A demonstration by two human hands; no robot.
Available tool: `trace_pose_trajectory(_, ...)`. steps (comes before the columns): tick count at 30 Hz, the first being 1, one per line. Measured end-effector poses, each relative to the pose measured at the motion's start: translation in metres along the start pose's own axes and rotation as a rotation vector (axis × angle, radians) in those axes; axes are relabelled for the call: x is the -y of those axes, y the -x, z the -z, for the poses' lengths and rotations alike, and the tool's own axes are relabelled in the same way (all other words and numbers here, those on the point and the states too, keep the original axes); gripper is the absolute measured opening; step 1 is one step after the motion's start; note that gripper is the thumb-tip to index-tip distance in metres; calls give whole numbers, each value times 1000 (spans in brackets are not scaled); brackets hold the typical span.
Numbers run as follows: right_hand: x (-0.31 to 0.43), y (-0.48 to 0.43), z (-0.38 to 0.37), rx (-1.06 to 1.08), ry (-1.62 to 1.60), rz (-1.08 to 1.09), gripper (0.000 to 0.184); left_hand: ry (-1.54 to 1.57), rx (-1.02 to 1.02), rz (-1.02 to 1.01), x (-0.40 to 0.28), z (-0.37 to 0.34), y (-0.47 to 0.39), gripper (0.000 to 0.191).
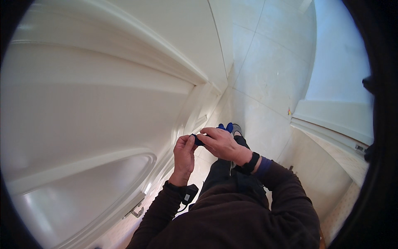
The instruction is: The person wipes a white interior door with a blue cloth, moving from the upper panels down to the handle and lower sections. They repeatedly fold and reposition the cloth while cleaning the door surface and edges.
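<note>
Just in front of my body, both hands are together on a piece of dark blue fabric (pixel 198 140). My left hand (pixel 184 155) pinches its left end between thumb and fingers. From the other side, the fingers of my right hand (pixel 222 144) are bent onto the same piece, and its back hides much of the grip. More bright blue fabric (pixel 229 127) shows beyond the right knuckles; whether it belongs to the same piece I cannot tell. A black strap (pixel 251 163) circles my right wrist, and a small black box (pixel 190 193) with a cable sits at my left.
A white panelled door (pixel 93 118) fills the left side, with a metal handle (pixel 137 212) low down. Pale floor tiles (pixel 264 74) run ahead. At right is a white door frame (pixel 332 127) with a metal plate (pixel 360 148). A small red-yellow scrap (pixel 289 111) lies beside it. My shoe (pixel 237 128) shows below.
</note>
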State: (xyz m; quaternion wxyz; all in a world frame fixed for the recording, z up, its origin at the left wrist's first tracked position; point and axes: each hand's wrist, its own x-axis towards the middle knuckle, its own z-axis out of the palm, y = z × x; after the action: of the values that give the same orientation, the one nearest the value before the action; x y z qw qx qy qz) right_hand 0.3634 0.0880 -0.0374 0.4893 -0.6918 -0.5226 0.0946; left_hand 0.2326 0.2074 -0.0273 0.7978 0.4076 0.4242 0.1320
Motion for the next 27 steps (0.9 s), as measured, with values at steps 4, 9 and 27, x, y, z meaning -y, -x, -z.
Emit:
trace_pose_trajectory(4, 5, -11, 12, -125, 30, -162, 32, -43, -25, 47, -4, -3, 3, 11)
trace_pose_trajectory(9, 3, -56, 29, -285, 189, -302, 20, -64, -28, 183, -7, -1, 9, 13)
trace_pose_trajectory(27, -24, -98, -6, -362, 439, -127, 16, -61, -101, 258, 8, 17, 15, 14)
